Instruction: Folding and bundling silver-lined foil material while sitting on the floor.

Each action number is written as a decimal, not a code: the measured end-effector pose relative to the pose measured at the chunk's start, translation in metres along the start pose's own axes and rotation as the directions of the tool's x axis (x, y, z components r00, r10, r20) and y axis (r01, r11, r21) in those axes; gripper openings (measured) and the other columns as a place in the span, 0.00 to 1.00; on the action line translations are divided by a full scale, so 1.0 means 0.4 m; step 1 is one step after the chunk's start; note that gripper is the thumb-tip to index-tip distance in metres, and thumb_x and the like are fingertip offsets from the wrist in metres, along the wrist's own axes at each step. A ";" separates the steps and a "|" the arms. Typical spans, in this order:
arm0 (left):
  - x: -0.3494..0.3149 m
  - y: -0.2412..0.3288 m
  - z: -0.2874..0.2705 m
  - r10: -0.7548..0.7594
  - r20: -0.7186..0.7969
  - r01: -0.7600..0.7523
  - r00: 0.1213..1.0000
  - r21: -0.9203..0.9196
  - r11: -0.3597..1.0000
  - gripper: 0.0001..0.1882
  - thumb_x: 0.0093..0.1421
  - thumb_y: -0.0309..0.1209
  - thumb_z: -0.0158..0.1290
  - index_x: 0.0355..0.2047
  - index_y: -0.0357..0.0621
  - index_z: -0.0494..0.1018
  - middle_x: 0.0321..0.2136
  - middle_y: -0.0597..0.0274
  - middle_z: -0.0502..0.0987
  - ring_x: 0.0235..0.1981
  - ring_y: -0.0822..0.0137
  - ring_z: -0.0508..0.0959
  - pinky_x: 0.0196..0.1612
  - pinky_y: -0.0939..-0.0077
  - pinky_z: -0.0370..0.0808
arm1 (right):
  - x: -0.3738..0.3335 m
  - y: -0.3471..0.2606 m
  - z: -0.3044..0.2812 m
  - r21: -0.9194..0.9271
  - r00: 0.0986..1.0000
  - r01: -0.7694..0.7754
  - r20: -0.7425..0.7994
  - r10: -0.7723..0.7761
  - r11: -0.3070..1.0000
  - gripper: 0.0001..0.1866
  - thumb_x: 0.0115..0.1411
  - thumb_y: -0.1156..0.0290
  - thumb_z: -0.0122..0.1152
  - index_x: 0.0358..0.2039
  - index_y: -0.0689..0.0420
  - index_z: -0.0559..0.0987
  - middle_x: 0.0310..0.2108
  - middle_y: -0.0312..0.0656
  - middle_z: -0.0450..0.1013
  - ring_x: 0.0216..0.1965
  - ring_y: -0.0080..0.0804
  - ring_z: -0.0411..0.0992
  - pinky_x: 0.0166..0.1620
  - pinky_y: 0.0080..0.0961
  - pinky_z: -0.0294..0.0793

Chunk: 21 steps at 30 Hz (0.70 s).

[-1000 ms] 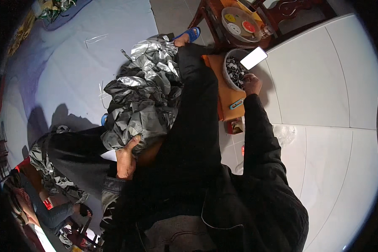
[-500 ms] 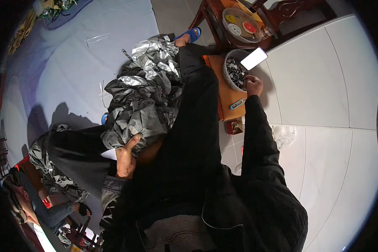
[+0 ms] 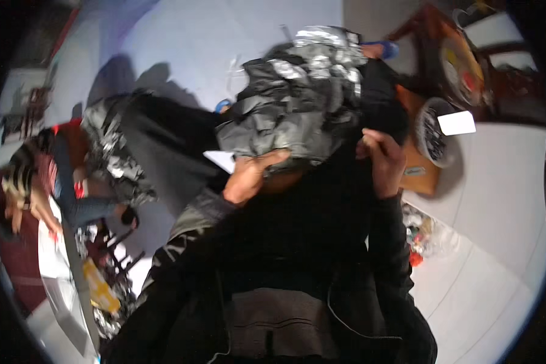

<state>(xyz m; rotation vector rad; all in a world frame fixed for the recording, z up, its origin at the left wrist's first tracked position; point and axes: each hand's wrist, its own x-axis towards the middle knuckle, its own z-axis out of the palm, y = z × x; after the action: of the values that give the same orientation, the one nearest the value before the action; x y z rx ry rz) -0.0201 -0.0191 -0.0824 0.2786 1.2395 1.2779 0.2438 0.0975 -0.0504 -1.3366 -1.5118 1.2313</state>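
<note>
A bundle of shiny silver-grey fabric (image 3: 297, 103) lies heaped across my lap. My left hand (image 3: 250, 176) grips its near edge, with the thumb on top. My right hand (image 3: 384, 162) is raised above my right thigh, just right of the fabric and apart from it. Its thumb and fingertips are pinched together; anything between them is too small or blurred to make out. To the right of that hand stands a tub (image 3: 443, 159) of small dark and pale pieces, probably snaps or buttons. A white rounded rectangle (image 3: 458, 123) lies across its rim.
The tub stands on an orange-brown stool (image 3: 429, 183), beside a small light-blue cutter (image 3: 415, 171). Behind it, a clear basin (image 3: 461, 73) rests on a wooden chair. A plastic bag (image 3: 440, 236) lies on the floor at right. Another person (image 3: 73, 176) sits at far left.
My right hand has left the tub and come back toward the fabric, fingers pinched. My left hand keeps its hold on the fabric. The whole view has turned and shifted.
</note>
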 end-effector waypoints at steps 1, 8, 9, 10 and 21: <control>0.002 -0.011 0.002 0.100 0.024 -0.097 0.995 -0.090 0.991 0.14 0.58 0.20 0.62 0.45 0.32 0.78 0.42 0.54 0.82 0.42 0.64 0.83 0.51 0.72 0.78 | -0.015 -0.028 0.043 0.028 0.999 -0.002 0.054 0.000 1.000 0.10 0.65 0.75 0.59 0.43 0.65 0.82 0.31 0.41 0.80 0.30 0.25 0.78 0.35 0.21 0.79; -0.033 0.029 -0.036 -0.036 0.073 0.050 0.997 -0.193 0.980 0.12 0.58 0.18 0.60 0.44 0.32 0.79 0.41 0.53 0.83 0.44 0.64 0.83 0.52 0.70 0.78 | -0.115 -0.110 0.259 -0.093 0.926 0.343 0.200 -0.320 0.935 0.04 0.58 0.82 0.64 0.34 0.65 0.80 0.31 0.46 0.80 0.31 0.27 0.79 0.36 0.22 0.78; -0.033 0.031 -0.038 -0.036 0.069 0.049 0.997 -0.202 0.978 0.12 0.58 0.18 0.60 0.44 0.32 0.79 0.41 0.53 0.83 0.44 0.64 0.83 0.52 0.70 0.78 | -0.116 -0.113 0.264 -0.121 0.903 0.400 0.224 -0.368 0.908 0.04 0.57 0.83 0.65 0.33 0.64 0.79 0.31 0.46 0.79 0.31 0.29 0.79 0.36 0.22 0.77; -0.033 0.034 -0.040 -0.039 0.082 0.054 0.996 -0.195 0.979 0.12 0.58 0.18 0.60 0.44 0.33 0.79 0.41 0.53 0.83 0.44 0.64 0.83 0.52 0.71 0.78 | -0.115 -0.115 0.268 -0.147 0.876 0.456 0.248 -0.413 0.878 0.05 0.55 0.83 0.66 0.32 0.63 0.79 0.30 0.47 0.79 0.31 0.31 0.79 0.36 0.23 0.77; -0.039 0.014 -0.048 -0.020 0.134 0.025 0.991 -0.038 0.999 0.11 0.60 0.26 0.61 0.41 0.32 0.81 0.41 0.55 0.83 0.44 0.67 0.81 0.50 0.72 0.76 | -0.100 -0.116 0.282 -0.126 0.870 0.478 0.205 -0.449 0.869 0.08 0.48 0.82 0.69 0.29 0.61 0.79 0.31 0.44 0.76 0.34 0.37 0.76 0.38 0.27 0.75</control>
<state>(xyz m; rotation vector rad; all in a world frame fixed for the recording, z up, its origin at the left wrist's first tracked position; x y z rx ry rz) -0.0355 -0.0384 -0.0771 0.3156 1.0995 1.2429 0.1310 0.0389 -0.0315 -0.9000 -1.9603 0.9325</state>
